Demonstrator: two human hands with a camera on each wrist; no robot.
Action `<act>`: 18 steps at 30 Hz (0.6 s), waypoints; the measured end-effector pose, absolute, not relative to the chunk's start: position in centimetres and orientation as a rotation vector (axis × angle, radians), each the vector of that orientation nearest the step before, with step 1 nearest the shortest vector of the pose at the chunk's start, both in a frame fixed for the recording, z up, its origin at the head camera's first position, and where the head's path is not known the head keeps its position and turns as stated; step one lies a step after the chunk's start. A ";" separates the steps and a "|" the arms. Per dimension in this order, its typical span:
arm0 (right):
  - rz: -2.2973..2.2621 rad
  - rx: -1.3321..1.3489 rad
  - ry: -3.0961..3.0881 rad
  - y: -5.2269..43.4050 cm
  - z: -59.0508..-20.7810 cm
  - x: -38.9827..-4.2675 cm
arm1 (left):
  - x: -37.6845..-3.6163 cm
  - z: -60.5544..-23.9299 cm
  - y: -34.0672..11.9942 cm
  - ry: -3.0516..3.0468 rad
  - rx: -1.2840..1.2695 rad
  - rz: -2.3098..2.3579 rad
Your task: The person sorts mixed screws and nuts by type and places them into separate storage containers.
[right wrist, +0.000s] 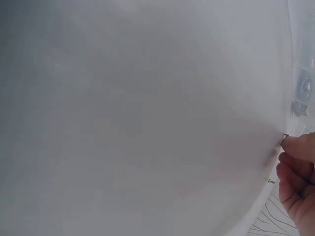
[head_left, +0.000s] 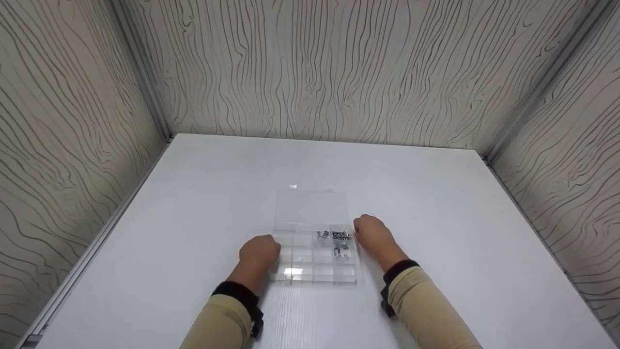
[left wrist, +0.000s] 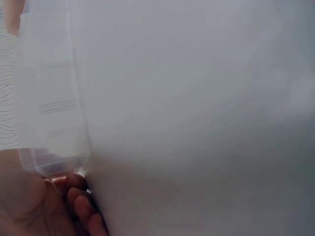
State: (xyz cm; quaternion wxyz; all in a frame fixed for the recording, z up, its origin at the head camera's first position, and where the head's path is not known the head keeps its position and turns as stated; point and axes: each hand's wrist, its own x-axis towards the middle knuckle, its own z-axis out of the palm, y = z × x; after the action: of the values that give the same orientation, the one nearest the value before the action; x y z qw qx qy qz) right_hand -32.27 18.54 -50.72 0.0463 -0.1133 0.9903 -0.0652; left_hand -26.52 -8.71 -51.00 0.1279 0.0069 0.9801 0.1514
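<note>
Head view shows a clear, flat, rectangular plastic organiser box [head_left: 312, 242] with a grid of small compartments, lying on the smooth white table [head_left: 436, 203] with its long axis running straight away from the person. It sits squarely between the two hands: the left hand [head_left: 259, 252] is against its left edge near the front, the right hand [head_left: 372, 232] against its right edge a little farther back, so neither is clearly nearer. Both hands have their fingers curled in; the left wrist view shows fingertips [left wrist: 81, 196] tucked at the box's lower corner, and the right wrist view shows curled fingers [right wrist: 295, 167] meeting the box edge (whether either truly pinches the wall I cannot tell). Small dark metal parts [head_left: 339, 240], glinting, fill two or three compartments on the right side. Pale walls [head_left: 310, 72] with wavy grain lines enclose the table.
</note>
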 end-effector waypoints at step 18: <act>-0.386 -0.460 3.138 17.6 -47.9 -31.7 | -26.5 -50.8 -8.6 2.836 -0.105 0.557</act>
State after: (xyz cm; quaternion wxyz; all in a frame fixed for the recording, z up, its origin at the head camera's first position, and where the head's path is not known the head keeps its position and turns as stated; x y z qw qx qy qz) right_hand -31.72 17.60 -47.88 -0.0267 -0.1440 0.9818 -0.1209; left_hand -26.53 -8.62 -50.82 0.1242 -0.0360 0.9730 0.1909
